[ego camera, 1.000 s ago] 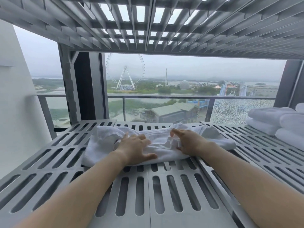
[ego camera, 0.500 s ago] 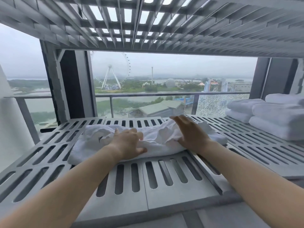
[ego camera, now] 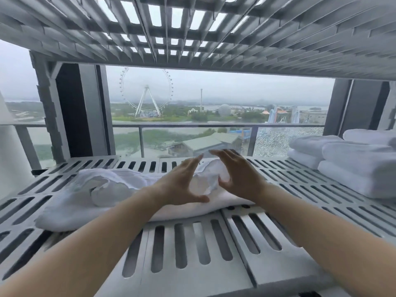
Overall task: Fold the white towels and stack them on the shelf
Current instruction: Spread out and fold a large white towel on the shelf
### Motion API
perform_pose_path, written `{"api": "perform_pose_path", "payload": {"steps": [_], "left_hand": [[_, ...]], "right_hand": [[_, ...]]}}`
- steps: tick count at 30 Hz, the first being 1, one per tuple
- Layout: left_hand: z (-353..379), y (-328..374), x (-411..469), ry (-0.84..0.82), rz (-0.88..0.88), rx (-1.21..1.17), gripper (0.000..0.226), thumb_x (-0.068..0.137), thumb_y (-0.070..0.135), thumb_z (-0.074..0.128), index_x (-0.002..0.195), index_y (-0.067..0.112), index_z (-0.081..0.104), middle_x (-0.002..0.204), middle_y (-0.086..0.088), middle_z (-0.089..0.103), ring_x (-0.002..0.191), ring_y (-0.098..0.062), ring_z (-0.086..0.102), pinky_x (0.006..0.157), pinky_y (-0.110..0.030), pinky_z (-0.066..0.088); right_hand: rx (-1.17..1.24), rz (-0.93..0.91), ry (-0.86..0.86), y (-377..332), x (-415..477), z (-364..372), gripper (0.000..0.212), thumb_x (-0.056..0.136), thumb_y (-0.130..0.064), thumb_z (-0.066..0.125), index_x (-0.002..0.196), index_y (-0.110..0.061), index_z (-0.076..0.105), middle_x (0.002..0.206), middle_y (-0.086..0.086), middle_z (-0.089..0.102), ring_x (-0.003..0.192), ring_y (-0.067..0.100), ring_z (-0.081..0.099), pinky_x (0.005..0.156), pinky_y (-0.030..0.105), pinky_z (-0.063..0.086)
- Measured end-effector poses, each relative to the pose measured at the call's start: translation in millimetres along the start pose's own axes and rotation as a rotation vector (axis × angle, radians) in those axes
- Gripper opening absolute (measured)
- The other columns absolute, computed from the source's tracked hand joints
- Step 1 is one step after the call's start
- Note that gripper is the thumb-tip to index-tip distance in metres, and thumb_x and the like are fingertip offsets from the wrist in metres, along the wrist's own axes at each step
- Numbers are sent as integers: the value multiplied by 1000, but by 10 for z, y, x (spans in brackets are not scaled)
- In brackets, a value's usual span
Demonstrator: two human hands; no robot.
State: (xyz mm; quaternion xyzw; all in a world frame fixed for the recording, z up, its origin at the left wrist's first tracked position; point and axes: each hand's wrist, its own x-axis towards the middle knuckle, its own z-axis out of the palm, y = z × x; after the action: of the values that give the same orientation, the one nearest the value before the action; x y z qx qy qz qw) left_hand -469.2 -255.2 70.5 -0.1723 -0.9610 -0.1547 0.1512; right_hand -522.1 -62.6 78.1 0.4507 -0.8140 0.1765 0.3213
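Observation:
A rumpled white towel [ego camera: 100, 194] lies across the slotted grey shelf [ego camera: 192, 249], stretching from the left to the middle. My left hand [ego camera: 182, 185] is over the towel's right part with fingers straight and spread, thumb low against the cloth. My right hand [ego camera: 237, 174] faces it, fingers straight, thumb touching the bunched right end of the towel. Neither hand grips the cloth. A stack of folded white towels [ego camera: 351, 161] sits at the shelf's right end.
Another slotted grey shelf [ego camera: 192, 28] hangs close overhead. A dark upright post [ego camera: 72, 112] stands at the back left, another at the back right. Behind the shelf is a glass balcony railing [ego camera: 192, 126]. A white wall [ego camera: 10, 163] borders the left.
Both hands have lifted off the towel and drawn together over its right end, fingers straightened. The camera has shifted, bringing the folded stack further into view.

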Motion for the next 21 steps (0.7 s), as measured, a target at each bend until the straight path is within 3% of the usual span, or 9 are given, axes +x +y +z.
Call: {"api": "perform_pose_path", "payload": {"steps": [3,6,8,12,15,17,21], "left_hand": [[67,85,166,12,-34,-13,109,68,60,69,147,31,0,148,0,32,132,-17,34,106,-33,32],[152,127,210,36,-52,55,77,73,56,65,139,33,31,128,5,51,111,-12,50,89,-22,40],[173,125,208,84,-66,108,52,77,45,64,124,30,47,113,7,55,100,-12,55,82,-26,45],[236,97,196,182,-154,110,32,85,26,54,116,19,51,111,0,56,96,-21,57,82,-36,48],[280,99,231,296,-208,91,23,89,19,47,110,11,51,106,-9,55,92,-28,57,79,-40,47],[267,97,266,367,-214,96,22,91,21,49,108,8,50,104,-11,54,85,-28,56,73,-40,47],[212,156,353,556,-206,107,19,92,26,49,102,10,51,96,-9,55,75,-26,53,63,-33,41]], "right_hand": [[94,125,-104,209,-13,-3,85,66,-21,78,136,-6,34,133,13,46,118,27,48,101,31,37],[130,241,-267,365,-60,32,98,60,-55,75,137,-11,34,133,6,48,117,21,49,98,33,40],[133,253,-345,431,-94,45,94,53,-70,64,129,-20,42,122,0,56,109,19,54,92,34,45],[199,215,-467,501,-67,47,44,61,-55,61,99,-35,55,94,-11,63,86,13,59,73,29,49],[87,143,-536,518,17,96,43,68,-45,56,108,-30,54,103,-6,63,97,16,58,83,33,49],[-50,143,-457,553,82,134,38,80,-33,56,116,-21,51,111,1,60,105,21,56,86,34,46],[-161,127,-189,759,300,64,20,89,-11,45,104,-8,58,104,13,63,98,31,59,74,32,44]]}}
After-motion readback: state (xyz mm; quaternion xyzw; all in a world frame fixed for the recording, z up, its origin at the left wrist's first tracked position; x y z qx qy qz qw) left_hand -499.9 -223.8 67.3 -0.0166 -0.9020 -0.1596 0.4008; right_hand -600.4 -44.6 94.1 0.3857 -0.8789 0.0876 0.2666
